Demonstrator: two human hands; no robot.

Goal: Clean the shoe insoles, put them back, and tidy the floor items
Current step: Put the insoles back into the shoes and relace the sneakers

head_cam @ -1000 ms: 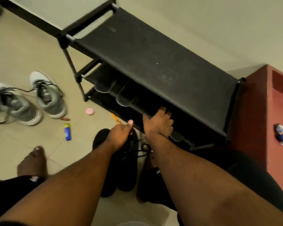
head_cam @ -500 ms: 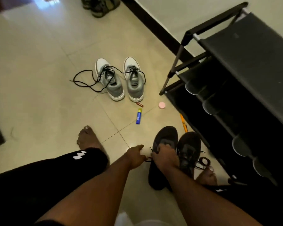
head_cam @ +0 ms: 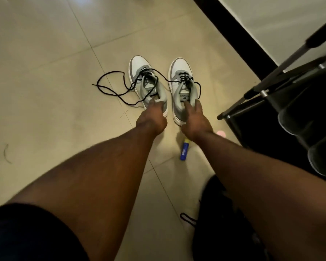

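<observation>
On the floor by the rack (head_cam: 282, 87), left hand (head_cam: 151, 117) and right hand (head_cam: 195, 121) each grasp a sneaker heel; loose laces (head_cam: 117, 91) may snag when lifted.

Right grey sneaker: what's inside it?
Inside the right grey sneaker, a grey insole with dark logo shows, the right hand fingertips at the heel; the toe end is hidden.

You have two grey-and-white sneakers standing upright side by side on the floor, toes toward 12 o'clock. The left sneaker (head_cam: 142, 81) has its black lace (head_cam: 113, 87) pulled loose, trailing over the tiles toward 9 o'clock. The right sneaker (head_cam: 183, 85) keeps its lace bunched at the tongue. At 6 o'clock from the right sneaker lies a blue tube with a yellow cap (head_cam: 184, 150), and at 4 o'clock a small pink disc (head_cam: 221, 133).
</observation>
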